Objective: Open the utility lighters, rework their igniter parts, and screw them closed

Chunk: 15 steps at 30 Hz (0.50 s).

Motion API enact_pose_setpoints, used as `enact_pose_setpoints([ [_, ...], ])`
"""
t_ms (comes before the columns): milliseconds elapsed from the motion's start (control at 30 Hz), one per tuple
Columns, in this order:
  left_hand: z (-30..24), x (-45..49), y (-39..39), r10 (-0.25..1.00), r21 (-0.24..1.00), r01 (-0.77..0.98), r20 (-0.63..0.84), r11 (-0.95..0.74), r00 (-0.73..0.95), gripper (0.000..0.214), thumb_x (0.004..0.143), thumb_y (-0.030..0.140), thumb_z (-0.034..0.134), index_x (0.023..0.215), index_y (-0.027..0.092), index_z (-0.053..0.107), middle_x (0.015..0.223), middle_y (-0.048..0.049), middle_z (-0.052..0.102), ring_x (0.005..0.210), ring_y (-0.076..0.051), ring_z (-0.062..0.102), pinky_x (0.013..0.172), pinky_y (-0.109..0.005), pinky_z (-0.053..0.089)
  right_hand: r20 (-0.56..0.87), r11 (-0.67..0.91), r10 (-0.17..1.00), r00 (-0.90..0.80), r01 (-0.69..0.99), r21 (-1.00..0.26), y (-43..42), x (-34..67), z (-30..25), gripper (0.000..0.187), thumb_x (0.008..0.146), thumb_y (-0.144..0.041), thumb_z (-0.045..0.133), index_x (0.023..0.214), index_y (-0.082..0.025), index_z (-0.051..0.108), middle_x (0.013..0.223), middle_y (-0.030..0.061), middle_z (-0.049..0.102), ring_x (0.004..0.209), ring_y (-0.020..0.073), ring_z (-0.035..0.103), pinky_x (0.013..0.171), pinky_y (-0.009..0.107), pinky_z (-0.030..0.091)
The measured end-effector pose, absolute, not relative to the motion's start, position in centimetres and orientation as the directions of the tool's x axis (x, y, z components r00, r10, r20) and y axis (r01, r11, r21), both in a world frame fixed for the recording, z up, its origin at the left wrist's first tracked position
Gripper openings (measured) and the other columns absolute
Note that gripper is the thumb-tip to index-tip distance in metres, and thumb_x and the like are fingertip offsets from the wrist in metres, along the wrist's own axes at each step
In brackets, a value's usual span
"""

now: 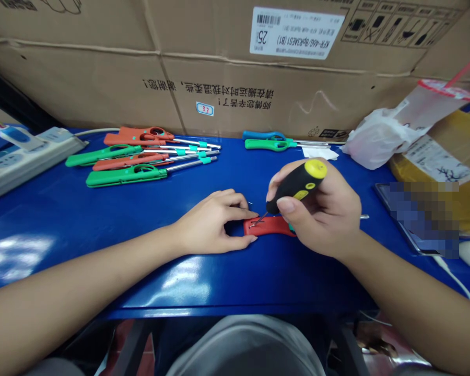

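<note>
Red utility lighter (268,226) lies on the blue tabletop (141,282), its plastic end pinched by the left hand (215,222), with the thumb below and the fingers curled over the top. Its metal nozzle (365,216) appears to run beneath the right hand (321,209) and emerge beyond it. The right hand is closed around a black-and-yellow screwdriver (300,180), whose thin shaft (261,219) angles down to the red body, just beside the left fingertips (250,214). That closeness is the main risk: if the tip slipped under pressure, it could jab those fingers or scratch the plastic. A tiny wire (250,202) by the left hand could also bend or be lost if the lighter shifted.

Farther out lie a pile of red and green lighters (125,161) and a blue-and-green pair (268,144), with a power strip (27,156) at the far left. On the cardboard carton (235,68) behind them, everything reads upside down. Its white label (297,32) shows "25" and what looks like "KFR-46G/BpR3AES1 (B1)", while Chinese print thanks handlers and asks for gentle carrying. A small blue-edged sticker (204,108) seems to read "37".
</note>
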State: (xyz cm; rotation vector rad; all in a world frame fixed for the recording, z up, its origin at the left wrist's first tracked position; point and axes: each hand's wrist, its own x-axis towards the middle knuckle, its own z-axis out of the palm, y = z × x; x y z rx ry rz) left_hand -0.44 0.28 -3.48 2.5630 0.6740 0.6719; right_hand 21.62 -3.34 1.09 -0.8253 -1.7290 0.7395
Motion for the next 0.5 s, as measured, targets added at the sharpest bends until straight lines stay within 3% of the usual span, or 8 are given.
enact_pose_setpoints([
  [267,-3.58,-0.44,0.27,0.549,0.490,0.355,0.338,-0.796,0.764,0.025,0.088,0.038,0.078,0.107,0.022,0.078,0.097,-0.0054,0.072,0.093,-0.023,0.066,0.083,-0.037,0.050,0.571,0.633,0.770,-0.285,0.227,-0.740,-3.34,21.61,1.03,0.021,0.091,-0.040,0.076,0.108,-0.031,0.068,0.092,0.0014,0.072,0.075,0.0185,0.067,0.065,0.033,0.060],
  [400,-3.47,-0.41,0.14,0.556,0.503,0.338,0.382,-0.795,0.738,0.032,0.086,0.039,0.079,0.112,0.021,0.077,0.102,-0.0065,0.073,0.095,-0.024,0.067,0.086,-0.038,0.051,0.583,0.621,0.783,-0.219,0.208,-0.756,-3.47,21.64,1.07,0.018,0.094,-0.040,0.072,0.109,-0.031,0.068,0.091,0.0020,0.071,0.068,0.0168,0.064,0.060,0.032,0.058],
  [500,-3.26,-0.37,0.14,0.562,0.555,0.272,0.459,-0.786,0.688,0.023,0.090,0.032,0.075,0.109,0.019,0.077,0.099,-0.0064,0.075,0.091,-0.020,0.068,0.086,-0.036,0.053,0.646,0.666,0.746,-0.165,0.179,-0.724,-3.22,21.67,1.05,0.016,0.097,-0.040,0.067,0.109,-0.029,0.068,0.089,0.0021,0.070,0.067,0.0156,0.065,0.056,0.029,0.058],
])
